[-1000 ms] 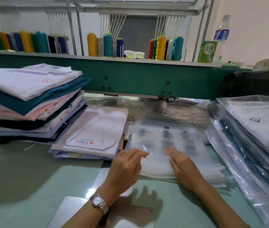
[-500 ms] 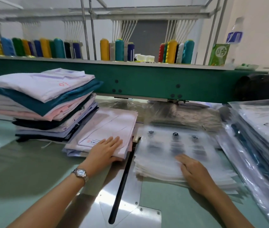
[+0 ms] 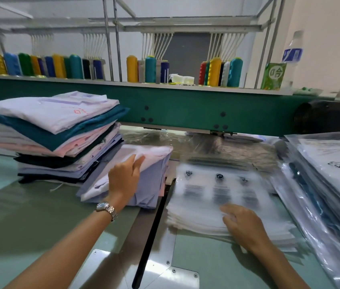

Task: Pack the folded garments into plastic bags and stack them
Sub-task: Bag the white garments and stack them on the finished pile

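Showing white over lilac layers, the folded garment (image 3: 154, 174) sits tilted.

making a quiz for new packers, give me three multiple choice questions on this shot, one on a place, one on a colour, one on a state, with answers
1. Where does the stack of empty plastic bags lie relative to the small garment pile?
A) to its left
B) to its right
C) on top of it

2. What colour is the second garment from the top in the tall stack?
A) red
B) teal
C) yellow

3. What is the left hand doing?
A) lying flat on the table
B) holding a bottle
C) gripping the top garment of the small pile

Answers:
1 B, the bags lie right of the pile, under the right hand.
2 B, a teal layer shows just under the white one on top.
3 C, its fingers curl round the garment's raised edge.
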A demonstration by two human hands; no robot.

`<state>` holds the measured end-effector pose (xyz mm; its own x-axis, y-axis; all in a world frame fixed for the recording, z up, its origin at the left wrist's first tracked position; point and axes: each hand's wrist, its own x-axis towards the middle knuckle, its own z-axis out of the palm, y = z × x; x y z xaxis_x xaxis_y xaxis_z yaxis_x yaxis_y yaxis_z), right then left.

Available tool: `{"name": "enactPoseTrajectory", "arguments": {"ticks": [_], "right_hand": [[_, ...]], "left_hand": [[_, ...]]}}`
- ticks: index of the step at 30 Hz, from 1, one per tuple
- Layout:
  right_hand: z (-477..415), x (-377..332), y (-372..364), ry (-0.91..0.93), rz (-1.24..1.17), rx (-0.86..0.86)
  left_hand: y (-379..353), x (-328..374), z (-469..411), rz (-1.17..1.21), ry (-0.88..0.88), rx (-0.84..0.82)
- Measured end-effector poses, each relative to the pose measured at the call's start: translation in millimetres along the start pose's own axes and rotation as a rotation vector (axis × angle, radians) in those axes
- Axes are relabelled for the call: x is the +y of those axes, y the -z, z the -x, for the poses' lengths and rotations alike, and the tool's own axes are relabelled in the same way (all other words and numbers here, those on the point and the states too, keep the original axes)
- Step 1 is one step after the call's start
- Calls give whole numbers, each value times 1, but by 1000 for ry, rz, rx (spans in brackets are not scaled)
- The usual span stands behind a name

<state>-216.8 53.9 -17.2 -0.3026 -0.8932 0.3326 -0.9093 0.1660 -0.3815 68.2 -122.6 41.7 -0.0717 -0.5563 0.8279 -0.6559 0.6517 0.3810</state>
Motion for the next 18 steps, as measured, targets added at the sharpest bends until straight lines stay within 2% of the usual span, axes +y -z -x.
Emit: {"name": "enactPoseTrajectory", "arguments": {"ticks": [2,7,9,13,16,18], "right_hand": [[1,-4,1,8,-39,28],[-5,-54,-7,24,-517,73],[-17,-82,-12,-16,-694,-51],[-51,-127,-14,-292,-1146,-363],[-69,-149,-13,-450,-1222,-473],[-74,-157,-18,-514,-1151,-476]], "left_hand": [[5,15,0,-5,-8,25],[10,41,27,-40,-55,23],[12,50,39,-9,-88,10],[20,72,58,98,-92,-43],[27,76,72,170,-157,-121],[31,75,78,226,-113,-232]]}}
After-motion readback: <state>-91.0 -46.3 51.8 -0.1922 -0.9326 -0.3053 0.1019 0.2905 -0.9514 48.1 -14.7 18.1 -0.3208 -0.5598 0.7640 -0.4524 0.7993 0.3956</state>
